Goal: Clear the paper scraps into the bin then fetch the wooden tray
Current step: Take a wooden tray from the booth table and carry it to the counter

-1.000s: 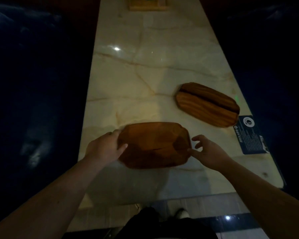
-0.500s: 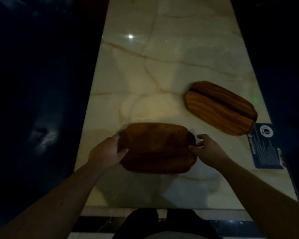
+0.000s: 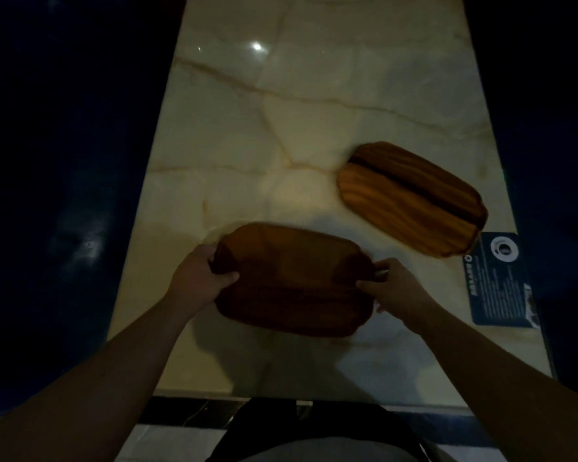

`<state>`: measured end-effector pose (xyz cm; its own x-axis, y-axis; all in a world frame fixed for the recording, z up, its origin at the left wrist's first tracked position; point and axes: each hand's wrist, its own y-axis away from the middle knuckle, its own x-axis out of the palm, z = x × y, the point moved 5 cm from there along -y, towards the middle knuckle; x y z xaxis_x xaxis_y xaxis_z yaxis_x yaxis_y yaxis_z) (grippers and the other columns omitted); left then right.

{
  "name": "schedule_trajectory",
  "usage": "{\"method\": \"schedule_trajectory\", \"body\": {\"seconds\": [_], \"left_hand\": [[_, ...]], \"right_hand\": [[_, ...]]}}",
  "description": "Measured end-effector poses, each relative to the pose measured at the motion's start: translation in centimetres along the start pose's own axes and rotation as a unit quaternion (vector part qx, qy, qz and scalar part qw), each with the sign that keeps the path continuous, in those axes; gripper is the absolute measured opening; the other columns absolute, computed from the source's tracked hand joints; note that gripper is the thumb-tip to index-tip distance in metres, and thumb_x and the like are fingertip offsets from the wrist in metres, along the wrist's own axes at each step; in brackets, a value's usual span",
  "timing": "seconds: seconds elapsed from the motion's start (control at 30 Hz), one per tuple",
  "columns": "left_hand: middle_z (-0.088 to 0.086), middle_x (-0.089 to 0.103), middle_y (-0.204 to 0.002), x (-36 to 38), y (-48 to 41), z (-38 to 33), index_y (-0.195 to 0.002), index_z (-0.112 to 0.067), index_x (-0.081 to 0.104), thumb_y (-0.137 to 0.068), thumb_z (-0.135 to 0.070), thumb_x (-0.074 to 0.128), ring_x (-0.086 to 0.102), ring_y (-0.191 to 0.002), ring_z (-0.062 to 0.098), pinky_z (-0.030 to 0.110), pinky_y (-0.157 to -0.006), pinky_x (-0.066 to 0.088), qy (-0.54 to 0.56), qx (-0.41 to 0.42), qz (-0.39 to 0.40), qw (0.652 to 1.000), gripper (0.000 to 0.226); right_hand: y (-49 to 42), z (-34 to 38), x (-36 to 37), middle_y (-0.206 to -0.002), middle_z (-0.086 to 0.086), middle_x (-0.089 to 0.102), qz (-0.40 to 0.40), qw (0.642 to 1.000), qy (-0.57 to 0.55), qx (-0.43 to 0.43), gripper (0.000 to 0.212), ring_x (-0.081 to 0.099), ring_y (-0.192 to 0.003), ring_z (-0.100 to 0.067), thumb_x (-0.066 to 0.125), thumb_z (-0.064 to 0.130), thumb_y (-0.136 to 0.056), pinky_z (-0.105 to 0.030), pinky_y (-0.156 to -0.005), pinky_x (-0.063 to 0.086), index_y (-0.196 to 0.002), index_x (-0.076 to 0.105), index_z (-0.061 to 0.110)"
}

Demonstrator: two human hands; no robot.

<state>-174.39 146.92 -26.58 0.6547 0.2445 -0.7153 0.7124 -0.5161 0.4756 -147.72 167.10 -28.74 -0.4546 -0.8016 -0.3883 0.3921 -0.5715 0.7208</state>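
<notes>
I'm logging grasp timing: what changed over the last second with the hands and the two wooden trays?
The right hand, open and only near the tray's end a second ago, has closed its grip on the near wooden tray. The left hand kept hold of the other end. Whether the tray has left the marble counter cannot be told. The far tray and blue card stayed put.

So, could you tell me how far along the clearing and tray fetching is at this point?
No paper scraps show on the marble table, so clearing looks done, though no bin is in view. In hand: the left hand and right hand grip the ends of the near wooden tray. Left: carrying it off.
</notes>
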Motion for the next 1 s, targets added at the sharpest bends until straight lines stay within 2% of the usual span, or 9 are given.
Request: {"method": "schedule_trajectory", "body": {"seconds": [0.1,0.17,0.37,0.47,0.53,0.67,0.77,0.9,1.0], "left_hand": [[0.008,0.056,-0.098,0.5,-0.3,-3.1,-0.116,-0.01,0.055,-0.078,-0.021,0.075,0.058,-0.093,0.028,0.031,-0.072,0.041,0.054,0.021,-0.029,0.998,0.044],[0.009,0.057,-0.099,1.0,-1.0,-5.8,-0.116,-0.01,0.057,-0.082,-0.02,0.07,0.056,-0.087,0.027,0.029,-0.071,0.039,0.069,0.05,-0.035,0.996,0.038],[0.01,0.067,-0.107,2.8,-3.7,-12.8,-0.111,-0.005,0.067,-0.084,-0.016,0.067,0.062,-0.097,0.021,0.03,-0.085,0.047,0.136,0.085,-0.029,0.987,0.029],[0.005,0.068,-0.098,4.6,-5.1,-16.1,-0.106,-0.006,0.07,-0.083,-0.018,0.068,0.062,-0.087,0.016,0.014,-0.07,0.046,0.136,0.104,-0.042,0.984,0.026],[0.005,0.069,-0.095,5.6,-6.1,-17.7,-0.104,-0.007,0.071,-0.083,-0.018,0.068,0.062,-0.082,0.015,0.005,-0.059,0.043,0.132,0.111,-0.045,0.984,0.024],[0.01,0.071,-0.099,8.0,-8.5,-20.7,-0.101,-0.007,0.071,-0.08,-0.011,0.068,0.066,-0.092,0.025,0.034,-0.084,0.052,0.11,0.126,-0.032,0.985,0.022],[0.005,0.067,-0.095,9.0,-9.3,-22.6,-0.103,-0.006,0.069,-0.079,-0.01,0.067,0.063,-0.091,0.022,0.036,-0.084,0.05,0.081,0.148,-0.032,0.985,0.024],[0.013,0.07,-0.103,10.0,-10.5,-23.2,-0.102,-0.007,0.069,-0.078,-0.01,0.067,0.065,-0.093,0.028,0.043,-0.086,0.053,0.07,0.153,-0.019,0.986,0.025],[0.012,0.071,-0.103,10.6,-11.4,-23.1,-0.103,-0.01,0.069,-0.078,-0.011,0.068,0.065,-0.093,0.029,0.045,-0.086,0.053,0.062,0.142,-0.017,0.988,0.025]], "right_hand": [[0.4,-1.6,-2.3,-0.1,-0.008,0.06,-0.041,0.998,-0.053,0.003,0.043,0.063,-0.081,-0.026,0.067,0.022,-0.087,-0.04,-0.066,0.054,-0.122,0.046,0.011],[0.6,-2.6,-4.4,-0.104,-0.008,0.06,-0.081,0.993,-0.084,-0.006,0.039,0.064,-0.082,-0.026,0.066,0.023,-0.087,-0.039,-0.064,0.054,-0.12,0.048,0.012],[1.0,-5.0,-9.9,-0.112,-0.012,0.061,-0.139,0.969,-0.204,-0.024,0.031,0.063,-0.098,-0.032,0.063,0.024,-0.088,-0.055,-0.081,0.055,-0.116,0.052,0.013],[0.4,-5.9,-12.5,-0.113,-0.011,0.063,-0.166,0.956,-0.241,-0.033,0.031,0.063,-0.099,-0.028,0.058,0.023,-0.092,-0.045,-0.077,0.055,-0.12,0.053,0.009],[-0.3,-6.2,-13.7,-0.113,-0.009,0.064,-0.174,0.952,-0.25,-0.038,0.029,0.063,-0.103,-0.028,0.057,0.025,-0.092,-0.047,-0.081,0.055,-0.118,0.055,0.012],[-2.1,-6.4,-16.2,-0.114,-0.007,0.064,-0.189,0.942,-0.272,-0.054,0.031,0.064,-0.103,-0.027,0.061,0.024,-0.089,-0.048,-0.086,0.055,-0.119,0.055,0.014],[-3.1,-6.2,-17.1,-0.117,-0.007,0.063,-0.192,0.939,-0.276,-0.068,0.038,0.064,-0.104,-0.025,0.063,0.021,-0.089,-0.049,-0.088,0.054,-0.125,0.052,0.017],[-3.9,-6.2,-17.4,-0.115,-0.01,0.064,-0.19,0.939,-0.277,-0.075,0.045,0.066,-0.102,-0.026,0.063,0.014,-0.088,-0.048,-0.088,0.054,-0.131,0.048,0.018],[-4.4,-6.2,-17.5,-0.116,-0.009,0.062,-0.193,0.94,-0.273,-0.069,0.047,0.064,-0.103,-0.027,0.064,0.012,-0.087,-0.049,-0.089,0.054,-0.131,0.048,0.019]]}}
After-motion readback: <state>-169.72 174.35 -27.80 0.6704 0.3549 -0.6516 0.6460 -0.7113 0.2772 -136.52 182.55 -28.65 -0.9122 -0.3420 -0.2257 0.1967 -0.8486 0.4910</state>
